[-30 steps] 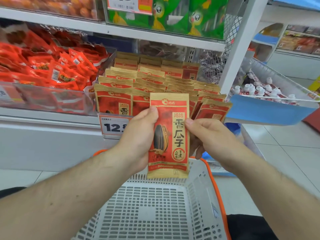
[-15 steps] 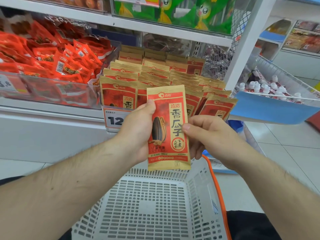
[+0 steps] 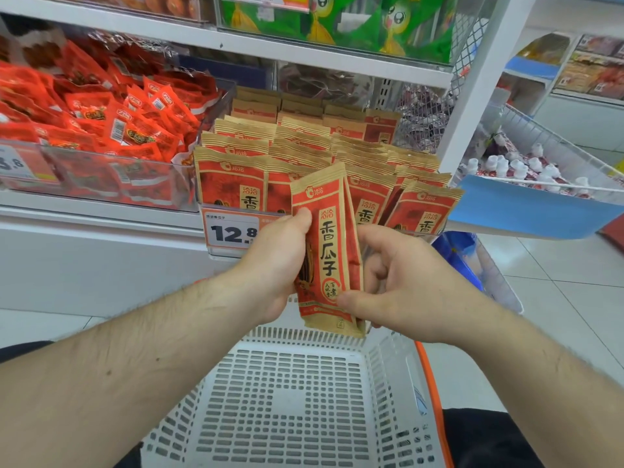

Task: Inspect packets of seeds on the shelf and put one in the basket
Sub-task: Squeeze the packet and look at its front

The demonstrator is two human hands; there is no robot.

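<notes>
I hold a red and tan seed packet (image 3: 329,251) upright above the white basket (image 3: 290,400). My left hand (image 3: 273,261) grips its left edge, thumb on the front. My right hand (image 3: 401,282) pinches its lower right corner, thumb on the front and fingers behind. The packet is turned partly edge-on toward the right. Behind it, several rows of the same seed packets (image 3: 304,146) stand on the shelf.
A price tag reading 12.8 (image 3: 231,231) hangs on the shelf edge. Red snack packs (image 3: 101,123) fill a clear bin at left. Green packs (image 3: 354,25) sit on the shelf above. A wire bin of small bottles (image 3: 526,167) juts out at right.
The packet has turned from facing me flat to partly edge-on. My right hand slid down from its middle right edge to its lower right corner.
</notes>
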